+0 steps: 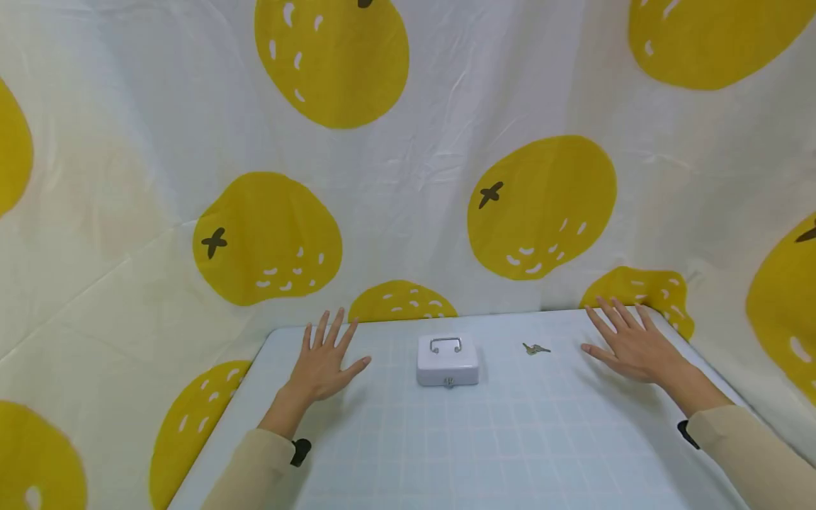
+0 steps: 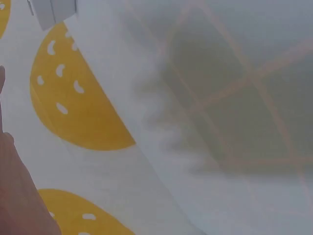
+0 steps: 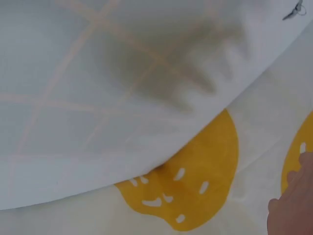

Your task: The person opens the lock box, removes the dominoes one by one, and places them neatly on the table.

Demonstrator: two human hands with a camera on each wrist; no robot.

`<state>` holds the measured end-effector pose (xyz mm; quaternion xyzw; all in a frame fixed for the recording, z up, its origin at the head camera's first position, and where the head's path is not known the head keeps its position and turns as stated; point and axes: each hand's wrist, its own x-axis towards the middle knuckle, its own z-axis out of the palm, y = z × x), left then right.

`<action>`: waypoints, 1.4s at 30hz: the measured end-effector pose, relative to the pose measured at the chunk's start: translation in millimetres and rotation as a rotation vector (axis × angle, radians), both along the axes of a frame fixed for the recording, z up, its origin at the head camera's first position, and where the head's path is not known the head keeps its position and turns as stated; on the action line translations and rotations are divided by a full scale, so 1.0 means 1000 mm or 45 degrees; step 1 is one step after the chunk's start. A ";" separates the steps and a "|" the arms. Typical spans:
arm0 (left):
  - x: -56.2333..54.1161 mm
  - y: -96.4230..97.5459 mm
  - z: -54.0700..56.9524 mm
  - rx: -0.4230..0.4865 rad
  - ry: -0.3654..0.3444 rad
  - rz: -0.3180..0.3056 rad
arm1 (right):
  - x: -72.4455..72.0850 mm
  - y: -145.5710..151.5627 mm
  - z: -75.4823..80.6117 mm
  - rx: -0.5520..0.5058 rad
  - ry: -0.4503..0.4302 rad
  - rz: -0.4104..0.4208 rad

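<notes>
A small white cash box [image 1: 448, 361] with a wire handle on its lid and a lock on its front stands near the back of the table. To its right lie keys [image 1: 536, 348], which also show at the top corner of the right wrist view. My left hand [image 1: 324, 367] hovers left of the box with fingers spread and nothing in it. Over the table's right side my right hand [image 1: 634, 346] is spread the same way, palm down, holding nothing. In the left wrist view a corner of the box [image 2: 53, 11] shows at the top.
The table [image 1: 446, 453] wears a pale cloth with a faint grid. Behind and beside it hangs a white curtain [image 1: 421, 198] printed with large yellow fruit. Both hands cast soft shadows on the tabletop. A dark band [image 1: 300, 452] sits at the left sleeve.
</notes>
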<state>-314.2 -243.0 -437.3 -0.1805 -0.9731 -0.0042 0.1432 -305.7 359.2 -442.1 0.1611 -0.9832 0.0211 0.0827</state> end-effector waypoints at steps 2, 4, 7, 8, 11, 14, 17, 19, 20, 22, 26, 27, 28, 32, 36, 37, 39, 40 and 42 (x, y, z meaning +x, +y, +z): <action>0.000 0.004 0.001 0.022 0.000 -0.019 | 0.000 -0.001 0.000 0.002 0.002 0.001; 0.000 0.007 0.001 0.037 -0.004 -0.033 | 0.000 -0.003 0.001 -0.007 0.000 0.005; 0.000 0.013 0.000 0.049 -0.010 -0.046 | 0.000 -0.006 0.001 -0.018 -0.003 0.018; 0.000 0.015 -0.002 0.050 -0.019 -0.045 | 0.000 -0.007 0.001 -0.028 -0.010 0.023; 0.000 0.020 -0.006 0.081 -0.038 -0.062 | 0.002 -0.010 0.001 -0.048 -0.024 0.039; 0.002 0.025 -0.011 0.102 -0.067 -0.065 | 0.004 -0.014 -0.001 -0.049 -0.024 0.059; 0.003 0.029 -0.016 0.121 -0.068 -0.072 | 0.006 -0.017 -0.003 -0.046 -0.007 0.079; 0.005 0.032 -0.016 0.131 -0.079 -0.070 | 0.007 -0.019 -0.004 -0.058 0.001 0.089; 0.006 0.033 -0.017 0.132 -0.082 -0.067 | 0.006 -0.020 -0.005 -0.066 0.005 0.093; 0.006 0.035 -0.018 0.149 -0.083 -0.072 | 0.007 -0.022 -0.007 -0.087 0.007 0.098; 0.008 0.040 -0.017 0.176 -0.127 -0.075 | 0.006 -0.027 -0.009 -0.119 -0.008 0.103; 0.008 0.041 -0.018 0.179 -0.136 -0.077 | 0.006 -0.028 -0.009 -0.126 -0.015 0.101; 0.008 0.043 -0.018 0.182 -0.141 -0.080 | 0.006 -0.029 -0.009 -0.129 -0.019 0.100; 0.007 0.048 -0.020 0.189 -0.179 -0.073 | 0.007 -0.035 -0.009 -0.144 -0.036 0.104; 0.008 0.051 -0.023 0.207 -0.182 -0.081 | 0.007 -0.040 -0.009 -0.156 -0.055 0.119; 0.009 0.052 -0.024 0.215 -0.180 -0.086 | 0.006 -0.042 -0.009 -0.163 -0.058 0.122; 0.009 0.053 -0.025 0.226 -0.170 -0.095 | 0.006 -0.044 -0.009 -0.182 -0.064 0.127; 0.008 0.053 -0.026 0.228 -0.173 -0.095 | 0.006 -0.045 -0.009 -0.188 -0.063 0.127; 0.008 0.054 -0.027 0.229 -0.187 -0.091 | 0.006 -0.048 -0.008 -0.197 -0.055 0.134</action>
